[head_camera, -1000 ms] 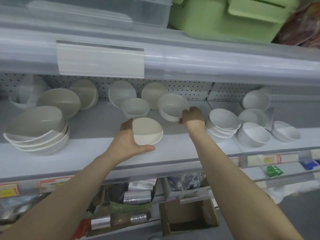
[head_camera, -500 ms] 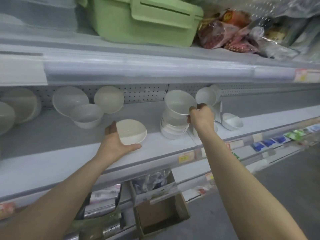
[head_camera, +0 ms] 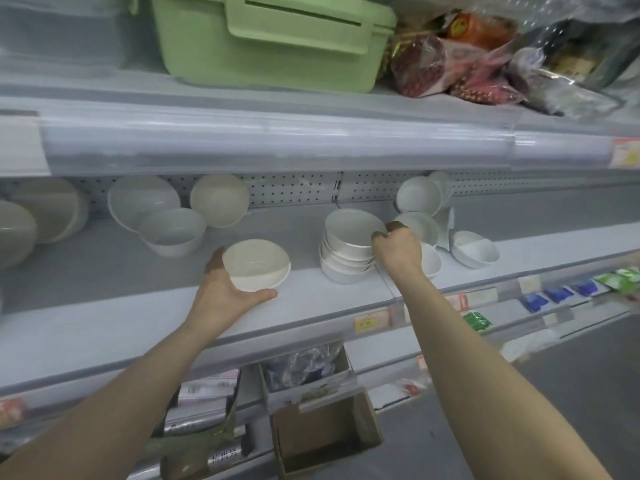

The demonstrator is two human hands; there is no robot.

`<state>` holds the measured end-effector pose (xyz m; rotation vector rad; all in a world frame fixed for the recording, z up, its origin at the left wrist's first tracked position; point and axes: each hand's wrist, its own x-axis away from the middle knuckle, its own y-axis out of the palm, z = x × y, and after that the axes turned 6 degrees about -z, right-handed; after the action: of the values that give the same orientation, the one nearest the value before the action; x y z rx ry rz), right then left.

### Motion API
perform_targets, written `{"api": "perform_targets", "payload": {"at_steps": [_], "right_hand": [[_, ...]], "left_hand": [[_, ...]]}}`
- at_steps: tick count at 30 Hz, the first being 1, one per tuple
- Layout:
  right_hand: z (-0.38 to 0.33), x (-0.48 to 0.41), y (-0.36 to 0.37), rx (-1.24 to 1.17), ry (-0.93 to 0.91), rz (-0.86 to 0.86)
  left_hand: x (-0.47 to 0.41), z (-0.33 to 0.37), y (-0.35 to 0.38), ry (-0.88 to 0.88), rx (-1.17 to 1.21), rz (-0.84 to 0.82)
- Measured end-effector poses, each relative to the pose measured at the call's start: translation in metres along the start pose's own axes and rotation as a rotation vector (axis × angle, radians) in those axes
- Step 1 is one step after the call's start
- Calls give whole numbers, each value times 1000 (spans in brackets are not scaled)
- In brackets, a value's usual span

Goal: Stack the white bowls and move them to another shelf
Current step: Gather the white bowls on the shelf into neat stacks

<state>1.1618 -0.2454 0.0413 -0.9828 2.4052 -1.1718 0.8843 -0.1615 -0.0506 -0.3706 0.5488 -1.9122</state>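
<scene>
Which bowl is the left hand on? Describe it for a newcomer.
Find the grey middle shelf below the green box. Left of the bowl stack, near the front edge, the left hand cups one shallow white bowl, standing alone, not stacked or leaning.

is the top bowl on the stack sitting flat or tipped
Tipped: the top bowl turns its opening toward the camera, out of line with the stack below, and the right hand grips its rim.
</scene>
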Motion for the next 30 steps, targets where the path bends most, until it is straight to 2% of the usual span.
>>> {"api": "perform_targets", "payload": {"at_steps": [10, 12, 14, 17, 22, 24, 28, 30], "right_hand": [[3, 5, 3, 42, 6, 33], [1, 7, 3, 110, 29, 64], [-1, 11, 3, 259, 19, 176], [-13, 17, 7, 411, -96, 356], [-61, 29, 44, 342, -457, 475], [-86, 38, 67, 277, -504, 396], [-120, 35, 117, 279, -422, 89], [-125, 29, 135, 253, -368, -1]], "left_hand": [[-2, 4, -2, 44, 1, -10], [-1, 4, -2, 52, 0, 2], [0, 3, -5, 51, -2, 3], [8, 0, -18, 32, 6, -12], [20, -16, -47, 7, 17, -23], [25, -24, -59, 24, 32, -3], [34, -41, -81, 69, 73, 34], [37, -44, -85, 83, 98, 22]]}}
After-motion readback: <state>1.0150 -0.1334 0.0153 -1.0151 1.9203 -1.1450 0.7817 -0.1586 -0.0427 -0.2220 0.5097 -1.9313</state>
